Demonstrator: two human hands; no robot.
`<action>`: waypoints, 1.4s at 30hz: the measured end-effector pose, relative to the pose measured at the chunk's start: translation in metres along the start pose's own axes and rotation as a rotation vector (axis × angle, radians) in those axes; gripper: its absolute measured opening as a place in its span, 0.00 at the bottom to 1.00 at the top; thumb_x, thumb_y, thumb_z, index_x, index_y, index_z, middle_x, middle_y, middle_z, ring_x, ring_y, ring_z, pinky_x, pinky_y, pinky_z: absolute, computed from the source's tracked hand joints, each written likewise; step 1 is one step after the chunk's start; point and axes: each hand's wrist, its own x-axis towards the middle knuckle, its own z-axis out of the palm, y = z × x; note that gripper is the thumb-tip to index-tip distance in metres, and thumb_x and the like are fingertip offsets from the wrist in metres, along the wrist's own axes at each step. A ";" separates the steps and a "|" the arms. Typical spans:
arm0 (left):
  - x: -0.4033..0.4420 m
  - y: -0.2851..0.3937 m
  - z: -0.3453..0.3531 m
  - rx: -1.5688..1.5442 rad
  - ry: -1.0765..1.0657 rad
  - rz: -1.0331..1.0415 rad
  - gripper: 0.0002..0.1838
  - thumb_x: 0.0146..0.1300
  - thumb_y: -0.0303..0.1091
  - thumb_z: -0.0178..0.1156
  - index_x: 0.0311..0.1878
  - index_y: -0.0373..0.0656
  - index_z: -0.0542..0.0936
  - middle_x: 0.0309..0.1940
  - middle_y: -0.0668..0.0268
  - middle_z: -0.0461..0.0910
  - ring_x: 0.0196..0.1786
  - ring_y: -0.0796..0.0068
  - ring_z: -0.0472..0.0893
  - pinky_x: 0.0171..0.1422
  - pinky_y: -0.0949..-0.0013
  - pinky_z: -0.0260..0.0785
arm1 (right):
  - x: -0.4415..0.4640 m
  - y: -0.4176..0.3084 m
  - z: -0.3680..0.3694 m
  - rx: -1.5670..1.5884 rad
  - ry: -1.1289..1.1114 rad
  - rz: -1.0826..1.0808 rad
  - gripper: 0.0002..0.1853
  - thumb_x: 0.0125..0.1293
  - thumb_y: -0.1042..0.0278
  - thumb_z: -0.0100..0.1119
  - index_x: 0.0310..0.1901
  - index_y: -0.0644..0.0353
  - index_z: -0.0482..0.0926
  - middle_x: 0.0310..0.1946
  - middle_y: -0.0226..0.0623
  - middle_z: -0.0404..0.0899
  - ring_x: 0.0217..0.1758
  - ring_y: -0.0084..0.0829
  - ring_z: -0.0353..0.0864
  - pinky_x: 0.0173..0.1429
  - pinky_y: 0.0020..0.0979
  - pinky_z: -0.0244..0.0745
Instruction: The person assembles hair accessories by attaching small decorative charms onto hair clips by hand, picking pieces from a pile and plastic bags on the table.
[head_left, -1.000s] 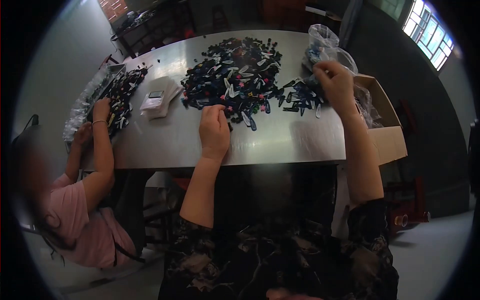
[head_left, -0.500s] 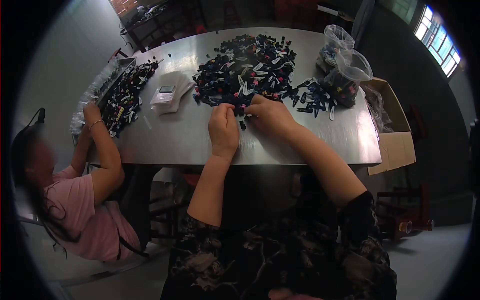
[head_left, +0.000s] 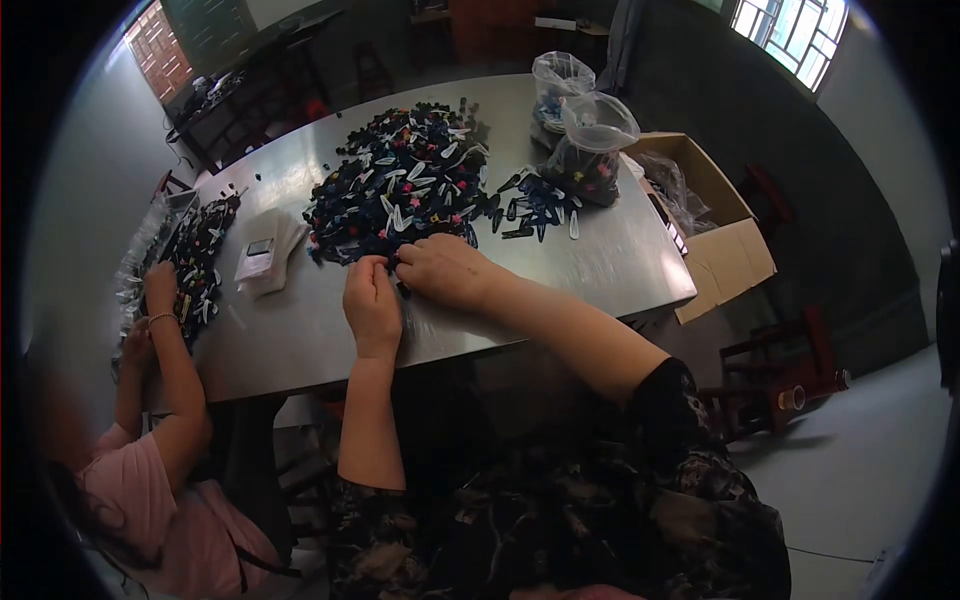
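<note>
A large heap of hair clips [head_left: 400, 185], mostly black and navy with white, pink and red ones among them, lies on the metal table [head_left: 490, 310]. At its near edge, my left hand [head_left: 372, 312] is closed, thumb against the curled fingers. My right hand [head_left: 448, 272] meets it from the right, fingers bent downward and pinched together. Whatever lies between the fingertips is small and mostly hidden. A few dark bits show on the table just below the fingers.
A stack of clear plastic sleeves [head_left: 268, 262] lies left of the heap. Loose dark clips [head_left: 540, 208] and filled plastic bags [head_left: 590, 150] are on the right, beside an open cardboard box [head_left: 735, 255]. A co-worker's hand [head_left: 160, 288] is at another clip pile [head_left: 203, 240].
The camera view has swung right and tilted, so the table and heap appear farther left. Both my hands stay together at the heap's near edge, fingers still closed.
</note>
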 end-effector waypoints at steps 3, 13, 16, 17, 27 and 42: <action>-0.001 0.003 0.001 -0.032 0.015 0.000 0.11 0.72 0.31 0.50 0.41 0.36 0.80 0.37 0.53 0.79 0.41 0.52 0.80 0.47 0.58 0.71 | -0.002 0.000 -0.001 0.010 0.040 0.004 0.03 0.61 0.70 0.56 0.33 0.54 0.80 0.35 0.35 0.77 0.39 0.38 0.82 0.43 0.39 0.78; -0.001 -0.001 0.001 -0.033 0.005 -0.013 0.11 0.73 0.31 0.50 0.43 0.36 0.80 0.38 0.54 0.80 0.42 0.53 0.80 0.48 0.59 0.72 | -0.033 0.027 -0.054 0.206 0.382 0.368 0.09 0.55 0.71 0.68 0.39 0.58 0.83 0.35 0.38 0.81 0.34 0.38 0.85 0.38 0.36 0.81; -0.002 0.001 0.002 -0.022 0.004 -0.026 0.11 0.73 0.31 0.50 0.43 0.36 0.80 0.38 0.54 0.80 0.42 0.53 0.80 0.48 0.59 0.72 | -0.052 0.066 -0.109 0.285 0.515 0.539 0.10 0.57 0.74 0.69 0.42 0.61 0.84 0.33 0.34 0.82 0.32 0.22 0.83 0.37 0.25 0.79; -0.002 0.001 0.002 -0.012 0.000 -0.018 0.10 0.74 0.31 0.50 0.43 0.37 0.80 0.38 0.54 0.80 0.42 0.53 0.80 0.48 0.59 0.72 | -0.059 0.082 -0.128 0.204 0.538 0.599 0.10 0.57 0.71 0.68 0.41 0.60 0.84 0.35 0.36 0.83 0.34 0.29 0.85 0.41 0.29 0.80; -0.003 -0.001 0.003 0.013 -0.020 -0.023 0.10 0.73 0.30 0.50 0.44 0.37 0.80 0.39 0.54 0.80 0.44 0.52 0.80 0.49 0.58 0.72 | -0.090 0.177 -0.191 -0.289 0.268 0.805 0.15 0.62 0.63 0.62 0.48 0.55 0.86 0.40 0.39 0.87 0.42 0.40 0.87 0.51 0.38 0.81; -0.001 0.004 0.002 0.043 -0.013 -0.017 0.09 0.72 0.31 0.50 0.43 0.39 0.79 0.37 0.54 0.79 0.43 0.49 0.80 0.48 0.54 0.72 | -0.045 0.082 -0.126 0.293 0.171 0.567 0.09 0.63 0.62 0.66 0.39 0.57 0.86 0.35 0.44 0.86 0.38 0.45 0.86 0.45 0.41 0.79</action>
